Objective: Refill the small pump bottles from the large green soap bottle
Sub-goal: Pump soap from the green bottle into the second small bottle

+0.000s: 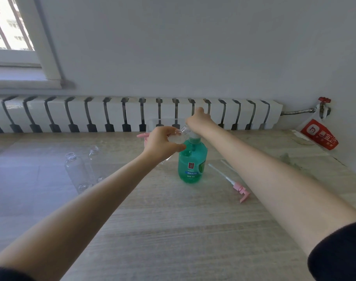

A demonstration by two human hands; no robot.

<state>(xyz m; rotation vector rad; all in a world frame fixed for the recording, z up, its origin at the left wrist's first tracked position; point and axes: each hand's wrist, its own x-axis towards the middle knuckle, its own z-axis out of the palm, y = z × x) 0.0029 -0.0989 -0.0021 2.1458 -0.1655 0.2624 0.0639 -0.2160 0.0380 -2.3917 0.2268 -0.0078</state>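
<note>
The large green soap bottle [192, 162] stands upright in the middle of the wooden table [173, 230]. My left hand [162, 144] grips a small clear bottle [182, 132], tilted with its threaded neck toward the green bottle's white pump. My right hand [198, 120] rests on top of that pump; its fingers are hidden behind the hand. Two more clear bottles [76, 170] [94, 157] without caps stand at the left. A pink pump head with its tube [237, 184] lies to the right of the green bottle. Another pink pump [141, 135] shows behind my left hand.
A white radiator [132, 114] runs along the wall behind the table. A red and white pouch [319, 136] hangs from a red-handled valve [324, 106] at the far right. A window [12, 33] is at the upper left.
</note>
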